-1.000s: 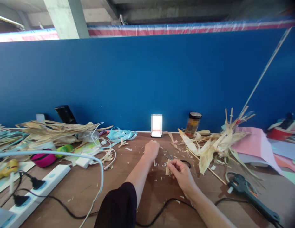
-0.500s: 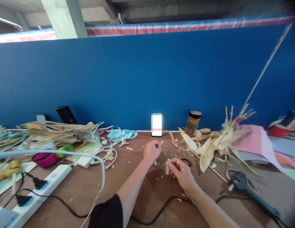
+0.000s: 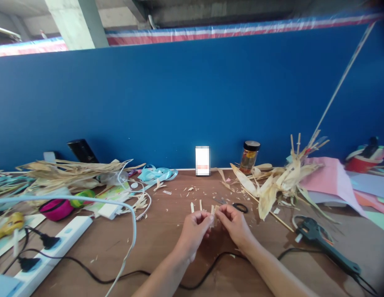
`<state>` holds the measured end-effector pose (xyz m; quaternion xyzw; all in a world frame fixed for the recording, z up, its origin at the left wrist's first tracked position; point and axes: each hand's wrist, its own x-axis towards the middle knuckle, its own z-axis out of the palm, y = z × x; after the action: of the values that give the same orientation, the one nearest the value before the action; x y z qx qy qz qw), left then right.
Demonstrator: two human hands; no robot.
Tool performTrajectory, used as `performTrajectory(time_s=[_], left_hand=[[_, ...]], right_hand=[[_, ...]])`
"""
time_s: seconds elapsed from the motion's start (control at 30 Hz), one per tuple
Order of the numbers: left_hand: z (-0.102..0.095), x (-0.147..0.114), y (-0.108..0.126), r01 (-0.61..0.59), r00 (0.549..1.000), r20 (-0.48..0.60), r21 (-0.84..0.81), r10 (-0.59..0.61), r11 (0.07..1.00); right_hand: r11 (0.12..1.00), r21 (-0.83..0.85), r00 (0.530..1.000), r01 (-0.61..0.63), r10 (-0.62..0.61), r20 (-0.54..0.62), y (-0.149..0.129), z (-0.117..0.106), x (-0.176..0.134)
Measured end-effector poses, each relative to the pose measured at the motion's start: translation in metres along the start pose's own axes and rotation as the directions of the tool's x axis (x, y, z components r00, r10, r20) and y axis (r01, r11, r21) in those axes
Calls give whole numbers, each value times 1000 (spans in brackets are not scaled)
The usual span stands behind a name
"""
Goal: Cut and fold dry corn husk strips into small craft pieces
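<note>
Between my two hands is a small pale piece of dried corn husk (image 3: pixel 213 216), with narrow strips at its upper end. My left hand (image 3: pixel 195 232) pinches it from the left with thumb and forefinger closed. From the right, my right hand (image 3: pixel 234 225) grips the same piece, fingertips almost meeting those of the left. Beyond the right fingers lie scissors with black handles (image 3: pixel 240 208), their blades partly among husk scraps. A cut husk strip (image 3: pixel 192 207) rests on the table just past the left hand.
A glue gun (image 3: pixel 328 245) lies on the right, near a dried husk bundle (image 3: pixel 272 194) and pink paper (image 3: pixel 330 177). A lidded jar (image 3: pixel 250 156) and a phone (image 3: pixel 202 161) stand by the blue partition. On the left are a power strip (image 3: pixel 55 255), cables and blue ribbon (image 3: pixel 157 174).
My left hand has come back toward me and now meets the right hand at the husk piece. My right hand has shifted slightly. Small strips now show beyond the left hand.
</note>
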<state>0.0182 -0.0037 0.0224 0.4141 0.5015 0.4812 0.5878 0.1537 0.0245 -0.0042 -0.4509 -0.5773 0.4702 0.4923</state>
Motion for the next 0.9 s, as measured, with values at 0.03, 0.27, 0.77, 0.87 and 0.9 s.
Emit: performTrajectory(time_s=[0.03,0.27,0.77,0.87,0.9], left_hand=[[1,0,-2,-7,1000,-12,4,7,1000],[-3,5,-15,-15,1000,3,-29,15,999],[-7,0,-13,-48,998,-43,52,51,997],[-7,2,-16,-77,995,-60,112,84,991],[-7,3,-17,-84,993,-67,124,92,989]], right_hand=[[1000,-2,1000,3,-3,-3,0,0,0],[1000,18,1000,-8,8,16,0,2,0],[1000,7,998,-26,25,54,0,3,-2],[999,28,996,-34,31,79,0,5,-3],[999,34,996,-41,38,84,0,5,-3]])
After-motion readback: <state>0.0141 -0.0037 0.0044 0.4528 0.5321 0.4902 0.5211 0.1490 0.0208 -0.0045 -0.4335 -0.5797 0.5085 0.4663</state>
